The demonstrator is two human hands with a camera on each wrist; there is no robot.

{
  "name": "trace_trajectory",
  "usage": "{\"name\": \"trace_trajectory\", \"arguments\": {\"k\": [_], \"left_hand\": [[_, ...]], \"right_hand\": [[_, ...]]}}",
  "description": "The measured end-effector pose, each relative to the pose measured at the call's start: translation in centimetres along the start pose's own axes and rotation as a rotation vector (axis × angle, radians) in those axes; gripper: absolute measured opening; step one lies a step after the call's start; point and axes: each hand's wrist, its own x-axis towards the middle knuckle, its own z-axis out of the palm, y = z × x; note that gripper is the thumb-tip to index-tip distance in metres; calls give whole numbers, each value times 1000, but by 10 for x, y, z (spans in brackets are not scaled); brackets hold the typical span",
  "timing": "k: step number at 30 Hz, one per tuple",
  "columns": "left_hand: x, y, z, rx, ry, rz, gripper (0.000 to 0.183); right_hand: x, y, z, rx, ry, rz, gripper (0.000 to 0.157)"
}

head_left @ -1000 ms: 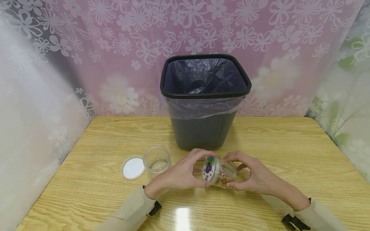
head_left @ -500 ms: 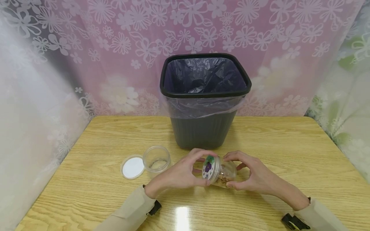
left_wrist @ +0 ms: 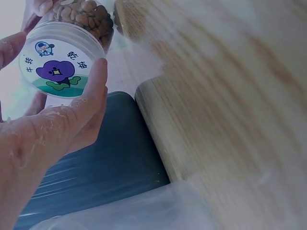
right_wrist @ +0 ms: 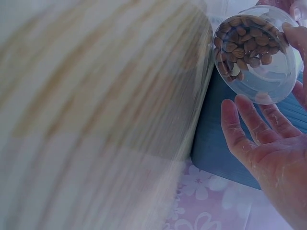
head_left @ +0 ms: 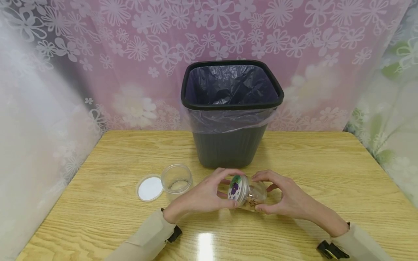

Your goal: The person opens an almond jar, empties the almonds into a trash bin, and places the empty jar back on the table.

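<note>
A clear plastic jar (head_left: 256, 195) with almonds (right_wrist: 249, 45) in its lower part is held tilted on its side over the table, base to the right. Its round lid (left_wrist: 60, 72) carries a purple cartoon figure and faces left. My left hand (head_left: 207, 195) grips the lid's rim between thumb and fingers. Around the jar's body near its base, my right hand (head_left: 287, 197) holds with thumb below and fingers above. A second clear jar (head_left: 177, 181) stands uncovered left of my left hand. Beside it lies a lid (head_left: 150, 189) with a white inner face.
Behind the hands stands a dark bin (head_left: 230, 148) with a plastic liner folded over its rim. The wooden table (head_left: 310, 152) ends at a pink floral curtain (head_left: 137, 72) at the back.
The print on the held lid has turned slightly. Both hands stay in nearly the same place on the jar, and the other things have not moved.
</note>
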Motion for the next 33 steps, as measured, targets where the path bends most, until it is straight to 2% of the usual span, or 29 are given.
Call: {"name": "trace_trajectory", "arguments": {"k": [29,33], "left_hand": [[0,5,1,59,41,-65,68],[1,5,0,95,48,-74,67]], "right_hand": [[0,-1,0,2,-1,-8,63],[0,-1,0,-2,1,-10,63]]}}
